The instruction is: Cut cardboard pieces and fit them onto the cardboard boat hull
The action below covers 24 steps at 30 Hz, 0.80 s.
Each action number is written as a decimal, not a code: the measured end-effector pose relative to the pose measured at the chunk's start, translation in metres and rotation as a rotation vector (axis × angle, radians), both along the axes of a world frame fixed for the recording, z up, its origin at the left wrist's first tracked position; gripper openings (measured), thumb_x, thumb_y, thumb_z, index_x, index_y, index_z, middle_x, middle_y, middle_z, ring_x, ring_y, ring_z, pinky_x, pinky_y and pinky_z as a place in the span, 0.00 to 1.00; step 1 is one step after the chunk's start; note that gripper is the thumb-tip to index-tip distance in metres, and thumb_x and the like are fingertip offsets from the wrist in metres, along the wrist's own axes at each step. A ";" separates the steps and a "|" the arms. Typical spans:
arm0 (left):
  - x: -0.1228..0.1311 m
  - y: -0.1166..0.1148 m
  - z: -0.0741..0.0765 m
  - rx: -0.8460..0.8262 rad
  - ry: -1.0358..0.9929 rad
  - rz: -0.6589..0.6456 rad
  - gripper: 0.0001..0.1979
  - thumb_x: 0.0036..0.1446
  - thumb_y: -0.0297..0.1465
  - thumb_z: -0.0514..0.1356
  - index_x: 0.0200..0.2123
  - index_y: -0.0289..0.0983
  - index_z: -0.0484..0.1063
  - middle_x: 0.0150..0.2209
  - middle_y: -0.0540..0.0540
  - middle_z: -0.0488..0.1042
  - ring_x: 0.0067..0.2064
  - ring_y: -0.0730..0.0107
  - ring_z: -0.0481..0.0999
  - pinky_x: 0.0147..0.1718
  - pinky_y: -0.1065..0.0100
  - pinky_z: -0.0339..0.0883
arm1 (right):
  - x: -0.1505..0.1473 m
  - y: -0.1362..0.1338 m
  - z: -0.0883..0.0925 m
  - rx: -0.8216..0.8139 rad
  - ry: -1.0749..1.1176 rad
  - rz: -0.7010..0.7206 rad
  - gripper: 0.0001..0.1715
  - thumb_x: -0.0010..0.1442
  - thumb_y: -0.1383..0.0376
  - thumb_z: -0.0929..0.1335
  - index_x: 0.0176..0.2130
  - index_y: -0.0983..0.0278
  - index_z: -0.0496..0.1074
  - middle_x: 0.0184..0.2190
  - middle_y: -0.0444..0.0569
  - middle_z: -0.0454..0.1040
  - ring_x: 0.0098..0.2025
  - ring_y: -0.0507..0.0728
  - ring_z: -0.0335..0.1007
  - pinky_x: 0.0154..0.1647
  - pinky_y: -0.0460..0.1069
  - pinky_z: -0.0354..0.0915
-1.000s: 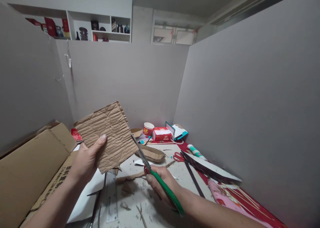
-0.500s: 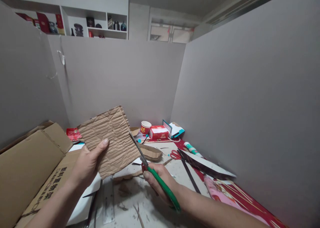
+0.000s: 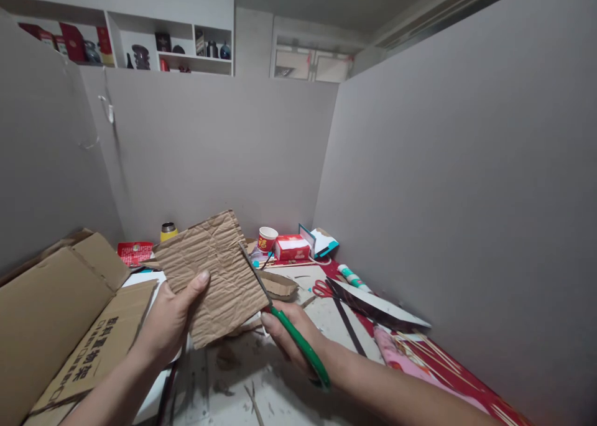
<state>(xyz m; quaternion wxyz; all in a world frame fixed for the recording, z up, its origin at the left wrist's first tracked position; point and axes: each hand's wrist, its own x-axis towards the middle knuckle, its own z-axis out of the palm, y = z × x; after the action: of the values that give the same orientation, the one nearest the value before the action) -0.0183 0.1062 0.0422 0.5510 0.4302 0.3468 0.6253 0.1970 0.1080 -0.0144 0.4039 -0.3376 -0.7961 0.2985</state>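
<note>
While left hand (image 3: 171,317) grips wrinkled brown corrugated-cardboard square (image 3: 222,273), right hand (image 3: 311,334) clasps green-handled metal scissors (image 3: 305,346), blade (image 3: 254,270) along square's right edge.

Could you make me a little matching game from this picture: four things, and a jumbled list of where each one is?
1. Corrugated cardboard piece
2. Green-handled scissors
3. Paper cup
4. Yellow container

A. Just left of the red-and-white pack
B. In the right hand
C. Partly hidden behind the cardboard
D. In the left hand

Pairs: 1-D, 2-B, 3-A, 4-C
</note>
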 end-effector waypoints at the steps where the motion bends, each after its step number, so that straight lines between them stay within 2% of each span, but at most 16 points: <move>1: -0.001 -0.001 0.001 0.004 -0.005 0.003 0.34 0.47 0.34 0.69 0.58 0.39 0.65 0.50 0.40 0.77 0.47 0.53 0.78 0.49 0.57 0.71 | -0.001 -0.001 -0.001 -0.014 0.015 -0.001 0.27 0.65 0.47 0.57 0.29 0.64 0.65 0.23 0.44 0.62 0.28 0.53 0.59 0.30 0.47 0.61; 5: -0.002 -0.005 0.005 0.017 -0.022 -0.023 0.33 0.48 0.34 0.69 0.58 0.40 0.65 0.50 0.41 0.77 0.50 0.54 0.77 0.49 0.59 0.70 | -0.002 0.000 -0.001 -0.010 0.043 -0.013 0.27 0.64 0.46 0.58 0.27 0.63 0.64 0.20 0.42 0.60 0.26 0.53 0.59 0.29 0.47 0.61; 10: 0.009 -0.010 0.003 0.005 0.036 -0.037 0.31 0.47 0.35 0.69 0.56 0.38 0.68 0.49 0.40 0.78 0.51 0.51 0.76 0.51 0.56 0.69 | 0.003 0.009 0.002 0.093 -0.020 0.008 0.15 0.64 0.56 0.61 0.32 0.64 0.65 0.28 0.45 0.66 0.29 0.53 0.60 0.32 0.47 0.62; 12: 0.014 -0.011 0.000 0.007 0.033 -0.022 0.31 0.46 0.36 0.69 0.55 0.37 0.69 0.48 0.39 0.78 0.52 0.51 0.75 0.53 0.55 0.67 | 0.003 0.011 0.003 0.083 0.004 0.021 0.12 0.62 0.59 0.62 0.31 0.64 0.65 0.26 0.44 0.65 0.29 0.52 0.60 0.32 0.46 0.62; 15: 0.014 -0.008 -0.005 0.007 0.045 -0.023 0.32 0.47 0.36 0.69 0.56 0.36 0.68 0.48 0.40 0.79 0.52 0.51 0.75 0.55 0.55 0.65 | 0.001 0.012 0.002 0.027 0.090 0.047 0.15 0.61 0.57 0.63 0.27 0.63 0.63 0.22 0.42 0.61 0.27 0.52 0.59 0.30 0.45 0.62; 20: 0.005 -0.003 -0.012 0.037 0.063 -0.069 0.32 0.51 0.35 0.67 0.59 0.38 0.65 0.50 0.41 0.78 0.54 0.54 0.74 0.56 0.57 0.64 | -0.001 0.013 -0.006 -0.012 0.141 0.030 0.18 0.59 0.56 0.65 0.24 0.64 0.63 0.23 0.42 0.63 0.25 0.50 0.56 0.28 0.45 0.61; 24: 0.007 -0.006 -0.015 0.044 0.093 -0.125 0.29 0.53 0.35 0.65 0.59 0.39 0.65 0.51 0.42 0.77 0.55 0.54 0.72 0.55 0.57 0.64 | 0.005 0.019 -0.007 0.058 0.066 -0.031 0.11 0.58 0.59 0.66 0.29 0.64 0.69 0.26 0.46 0.70 0.30 0.55 0.65 0.33 0.48 0.66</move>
<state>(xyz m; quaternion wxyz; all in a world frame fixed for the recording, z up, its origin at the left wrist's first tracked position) -0.0109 0.0998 0.0277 0.5628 0.4917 0.3304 0.5764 0.2019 0.1273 -0.0213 0.4442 -0.3277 -0.7854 0.2800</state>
